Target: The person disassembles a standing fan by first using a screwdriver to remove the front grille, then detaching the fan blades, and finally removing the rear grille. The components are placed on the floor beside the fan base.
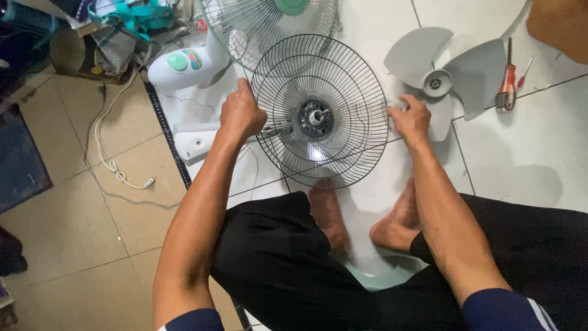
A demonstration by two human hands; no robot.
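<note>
The left hand [242, 113] is closed on the left rim of a round black wire fan guard [320, 110], and the right hand [410, 119] grips the opposite rim, fingers curled over the outer ring. The guard sits between the two hands, just above the white tiled floor [527, 159], with the motor shaft and hub [315, 117] showing through its centre.

By its look the guard should be light and springy: thin wires that would bend if squeezed or pressed mid-span. The stiff outer ring, where both hands already are, seems the safest place to hold; the wires offer little purchase and could pinch fingers.

Just beyond the right hand lies a grey three-bladed fan blade [441, 76], and further right a red-handled screwdriver [507, 79]. Beyond the left hand lies a second wire guard [257, 24] with a green centre cap, and a white fan body [184, 67] carrying a small round green and multicoloured label. Below the left hand is a white plastic part [195, 144], and a white cord [113, 165] trails across the beige tiles to its left. Bare feet [361, 220] rest on the floor below the guard.
</note>
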